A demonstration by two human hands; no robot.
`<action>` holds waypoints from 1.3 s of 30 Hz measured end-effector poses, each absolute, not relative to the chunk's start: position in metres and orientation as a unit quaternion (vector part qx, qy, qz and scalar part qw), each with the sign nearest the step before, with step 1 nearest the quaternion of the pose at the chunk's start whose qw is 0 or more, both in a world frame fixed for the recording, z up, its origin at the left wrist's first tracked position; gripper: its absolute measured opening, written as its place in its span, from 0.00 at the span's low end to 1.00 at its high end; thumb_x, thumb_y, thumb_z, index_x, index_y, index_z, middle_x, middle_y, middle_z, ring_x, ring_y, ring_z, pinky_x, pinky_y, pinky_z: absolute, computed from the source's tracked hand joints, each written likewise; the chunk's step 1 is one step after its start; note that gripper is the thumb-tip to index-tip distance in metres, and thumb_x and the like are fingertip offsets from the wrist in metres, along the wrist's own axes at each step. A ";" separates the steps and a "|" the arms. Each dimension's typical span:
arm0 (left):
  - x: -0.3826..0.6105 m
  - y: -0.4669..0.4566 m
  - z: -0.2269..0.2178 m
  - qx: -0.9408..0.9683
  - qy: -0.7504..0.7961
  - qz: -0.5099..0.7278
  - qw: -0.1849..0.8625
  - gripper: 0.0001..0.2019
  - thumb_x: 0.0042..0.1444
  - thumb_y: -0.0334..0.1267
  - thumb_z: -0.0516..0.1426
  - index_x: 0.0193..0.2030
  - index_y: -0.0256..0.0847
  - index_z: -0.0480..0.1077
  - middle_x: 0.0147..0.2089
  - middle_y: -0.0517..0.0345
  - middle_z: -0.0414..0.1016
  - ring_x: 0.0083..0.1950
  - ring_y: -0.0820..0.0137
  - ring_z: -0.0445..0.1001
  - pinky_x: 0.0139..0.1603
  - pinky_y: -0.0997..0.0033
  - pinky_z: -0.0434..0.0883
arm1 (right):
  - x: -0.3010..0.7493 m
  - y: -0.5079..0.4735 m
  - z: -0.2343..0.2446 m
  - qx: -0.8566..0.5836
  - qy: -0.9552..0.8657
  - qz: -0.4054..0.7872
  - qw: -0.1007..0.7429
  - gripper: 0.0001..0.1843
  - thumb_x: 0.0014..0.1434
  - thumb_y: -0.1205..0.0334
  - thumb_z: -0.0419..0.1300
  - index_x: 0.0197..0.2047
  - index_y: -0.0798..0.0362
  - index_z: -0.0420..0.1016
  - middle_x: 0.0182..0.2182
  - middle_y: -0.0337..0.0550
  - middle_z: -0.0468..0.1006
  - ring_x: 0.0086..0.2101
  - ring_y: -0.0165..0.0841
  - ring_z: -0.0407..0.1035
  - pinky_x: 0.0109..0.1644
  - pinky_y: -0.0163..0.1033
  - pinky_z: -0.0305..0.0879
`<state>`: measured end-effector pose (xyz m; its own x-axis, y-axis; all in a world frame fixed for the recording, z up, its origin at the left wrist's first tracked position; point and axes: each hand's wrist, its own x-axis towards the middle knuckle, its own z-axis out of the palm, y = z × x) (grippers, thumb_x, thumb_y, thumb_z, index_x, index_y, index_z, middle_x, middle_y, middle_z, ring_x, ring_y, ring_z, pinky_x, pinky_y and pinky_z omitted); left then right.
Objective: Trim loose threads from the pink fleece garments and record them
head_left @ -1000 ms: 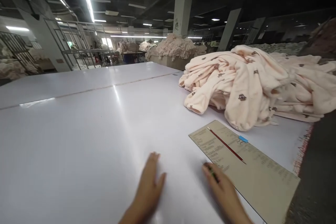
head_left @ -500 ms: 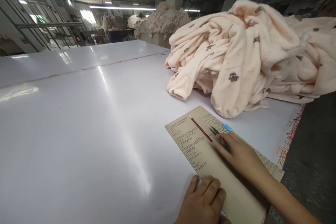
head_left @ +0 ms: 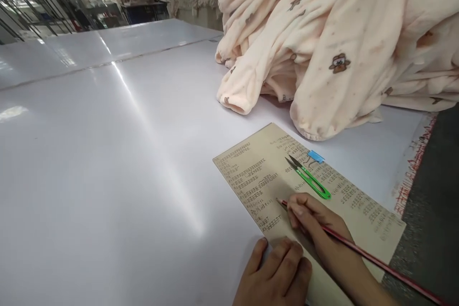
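The printed sheet lies flat on the white tabletop, and I'm working at its near edge. My left hand is spread open, its fingers pressing on the sheet's lower corner. My right hand sits on the sheet just to the right of that, its fingers curled and pinching a long red pencil, with the tip touching the sheet just beyond my fingertips. I can't see any fresh pencil mark, so I can't tell how much of the sheet is marked or what is left. Green-handled snips lie on the sheet, untouched, just above my right hand, and a blue tab is stuck near the sheet's far edge. The columns of tiny print are too small and blurred for me to read. Beyond the sheet sits a heaped fleece pile, peach with small brown bears, well gathered and not spread out.
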<state>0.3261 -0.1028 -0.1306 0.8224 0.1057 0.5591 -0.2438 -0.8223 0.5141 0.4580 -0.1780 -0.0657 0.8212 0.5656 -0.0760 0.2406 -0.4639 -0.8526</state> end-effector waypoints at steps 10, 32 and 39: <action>0.324 -0.110 -0.136 0.915 -0.017 0.267 0.304 0.17 0.62 0.37 0.46 0.56 0.40 0.64 0.53 0.52 0.73 0.56 0.65 0.69 0.64 0.63 0.54 | 0.454 -0.174 -0.074 -0.863 -0.231 0.136 0.429 0.22 0.60 0.49 0.50 0.19 0.50 0.56 0.16 0.34 0.57 0.19 0.28 0.56 0.21 0.32 0.54; 0.330 -0.098 -0.116 0.933 -0.012 0.307 0.188 0.16 0.64 0.43 0.46 0.47 0.44 0.71 0.52 0.65 0.74 0.57 0.74 0.66 0.63 0.68 0.57 | 0.454 -0.173 -0.077 -0.866 -0.255 0.090 0.422 0.22 0.61 0.52 0.50 0.18 0.50 0.57 0.15 0.34 0.57 0.17 0.27 0.54 0.19 0.31 0.51; 0.329 -0.098 -0.117 0.928 -0.021 0.313 0.201 0.15 0.63 0.41 0.46 0.48 0.42 0.70 0.52 0.65 0.73 0.58 0.75 0.65 0.65 0.69 0.54 | 0.456 -0.178 -0.079 -0.848 -0.218 0.099 0.472 0.22 0.61 0.51 0.52 0.18 0.50 0.58 0.16 0.33 0.58 0.19 0.27 0.56 0.22 0.32 0.54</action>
<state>0.3291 -0.0979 -0.1172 0.8034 0.0858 0.5892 -0.1653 -0.9185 0.3591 0.4564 -0.1780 -0.0794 0.8850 0.4641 0.0375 0.2761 -0.4584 -0.8448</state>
